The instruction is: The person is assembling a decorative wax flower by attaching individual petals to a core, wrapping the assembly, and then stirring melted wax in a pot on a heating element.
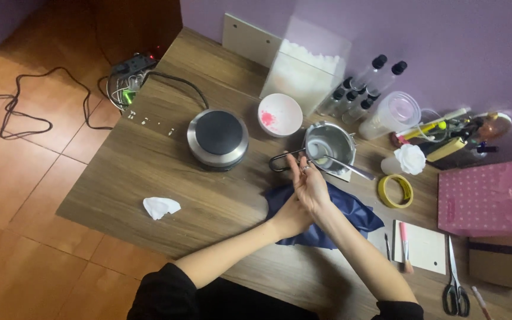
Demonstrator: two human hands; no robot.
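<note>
Head view, looking down on my two arms reaching over a wooden table. Far to the left of my hands, a crumpled white tissue is lying on the wood, and beyond it a round electric hotplate is sitting with its cable running off toward a power strip. My left hand is resting low on a dark blue cloth, pressing against the wrist of the other hand; I cannot tell whether its fingers are spread or closed. My right hand is rising just above it, fingers pressed together and pointing up, their tips touching the long handle of a small metal melting pot. The pot is standing just beyond my fingertips, with a metal spoon leaning out of it to the right. Behind the pot, a white bowl stained pink is sitting beside a clear box of white flakes. To the right of my hands, a roll of yellow tape is lying flat, a pink brush is resting on a pale board, and scissors are lying near the table edge, below a pink dotted box.
</note>
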